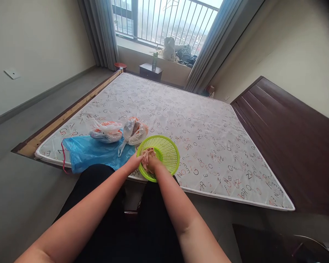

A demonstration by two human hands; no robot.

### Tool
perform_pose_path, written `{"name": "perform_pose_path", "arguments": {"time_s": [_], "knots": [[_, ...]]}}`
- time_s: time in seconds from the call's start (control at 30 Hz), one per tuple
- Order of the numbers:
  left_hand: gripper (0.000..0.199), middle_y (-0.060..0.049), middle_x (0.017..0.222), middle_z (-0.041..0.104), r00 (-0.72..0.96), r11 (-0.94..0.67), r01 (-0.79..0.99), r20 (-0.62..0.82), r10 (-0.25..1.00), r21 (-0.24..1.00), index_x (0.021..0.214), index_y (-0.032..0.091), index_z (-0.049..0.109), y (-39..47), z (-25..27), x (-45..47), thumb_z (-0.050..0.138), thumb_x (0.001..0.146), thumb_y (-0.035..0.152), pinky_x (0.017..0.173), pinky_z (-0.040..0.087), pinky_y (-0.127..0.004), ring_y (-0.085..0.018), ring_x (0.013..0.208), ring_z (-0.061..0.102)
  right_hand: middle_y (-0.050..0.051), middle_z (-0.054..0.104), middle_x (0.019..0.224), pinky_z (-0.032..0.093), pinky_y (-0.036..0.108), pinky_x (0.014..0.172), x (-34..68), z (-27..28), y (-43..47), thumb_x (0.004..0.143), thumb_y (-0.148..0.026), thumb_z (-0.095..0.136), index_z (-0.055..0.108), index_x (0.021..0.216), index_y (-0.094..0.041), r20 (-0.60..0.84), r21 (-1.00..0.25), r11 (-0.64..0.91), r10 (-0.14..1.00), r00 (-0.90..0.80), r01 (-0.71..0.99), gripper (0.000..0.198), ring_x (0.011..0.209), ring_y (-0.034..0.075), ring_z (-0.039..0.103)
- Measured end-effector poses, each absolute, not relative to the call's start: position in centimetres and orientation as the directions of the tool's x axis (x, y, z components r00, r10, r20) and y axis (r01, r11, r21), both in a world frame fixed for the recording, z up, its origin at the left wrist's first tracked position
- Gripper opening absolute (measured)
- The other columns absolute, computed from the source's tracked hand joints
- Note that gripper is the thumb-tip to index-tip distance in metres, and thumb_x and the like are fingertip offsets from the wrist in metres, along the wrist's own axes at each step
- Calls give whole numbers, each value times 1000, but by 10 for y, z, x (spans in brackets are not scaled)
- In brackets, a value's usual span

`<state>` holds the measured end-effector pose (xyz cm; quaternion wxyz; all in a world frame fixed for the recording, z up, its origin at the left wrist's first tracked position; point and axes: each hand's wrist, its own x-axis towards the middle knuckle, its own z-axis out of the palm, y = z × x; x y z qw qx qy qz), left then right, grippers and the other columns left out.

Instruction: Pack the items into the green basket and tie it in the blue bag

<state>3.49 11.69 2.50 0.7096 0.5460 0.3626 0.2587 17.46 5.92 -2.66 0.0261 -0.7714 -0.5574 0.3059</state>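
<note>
A lime-green plastic basket [170,153] with slotted sides is tilted at the mattress's near edge, just past my knees. At its left side, a crumpled pinkish cloth [148,155] is bunched between my hands. My left hand [135,163] comes over the basket's left rim, closed on the cloth. Inside the basket, my right hand [152,164] is closed on the same cloth, its fingertips largely hidden. Left of the basket lie a tied clear plastic bag [134,133], a white and orange plastic bag [106,132] and a flat blue plastic bag [90,155].
The letter-printed mattress [197,146] fills the middle, with a wooden bed rail [68,115] on its left. A dark headboard [285,146] stands at the right. Beyond are a small nightstand [150,71] with a green bottle and a windowsill with bags [170,49].
</note>
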Motion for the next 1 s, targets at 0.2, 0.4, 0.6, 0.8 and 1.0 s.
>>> {"name": "perform_pose_path", "arguments": {"time_s": [0.2, 0.4, 0.6, 0.8, 1.0], "knots": [[57, -13, 137, 67, 677, 94, 131, -158, 719, 987, 130, 14, 63, 122, 29, 45, 67, 75, 29, 120, 39, -48, -32, 133, 58, 20, 36, 163, 40, 35, 111, 190, -30, 52, 89, -21, 59, 19, 163, -11, -472, -396, -414, 858, 205, 819, 85, 143, 28, 45], [71, -12, 147, 60, 746, -15, 102, -66, 663, 995, 143, 17, 54, 134, 31, 53, 69, 75, 32, 124, 32, -46, -31, 142, 49, 19, 25, 168, 36, 36, 114, 191, -35, 51, 88, -22, 59, 16, 164, -12, -453, -420, -412, 867, 206, 808, 87, 148, 28, 38], [62, -11, 142, 65, 761, 125, 140, -188, 621, 982, 137, 18, 58, 132, 20, 55, 64, 78, 31, 121, 38, -45, -30, 139, 53, 18, 19, 170, 38, 38, 113, 192, -38, 50, 88, -25, 58, 20, 162, -13, -425, -457, -391, 885, 190, 799, 84, 148, 30, 36], [77, -7, 145, 63, 781, 111, 153, -189, 595, 982, 148, 21, 50, 132, 23, 53, 58, 72, 18, 121, 40, -45, -28, 137, 55, 18, 12, 172, 33, 39, 117, 190, -43, 51, 85, -24, 60, 19, 162, -11, -415, -469, -405, 885, 209, 785, 89, 152, 30, 29], [79, -8, 157, 51, 754, 86, 116, -144, 641, 990, 152, 17, 47, 125, 22, 68, 53, 72, 14, 128, 27, -46, -27, 147, 44, 21, 14, 170, 32, 41, 118, 191, -51, 51, 86, -29, 62, 11, 164, -12, -435, -413, -414, 872, 224, 811, 94, 151, 31, 30]]}}
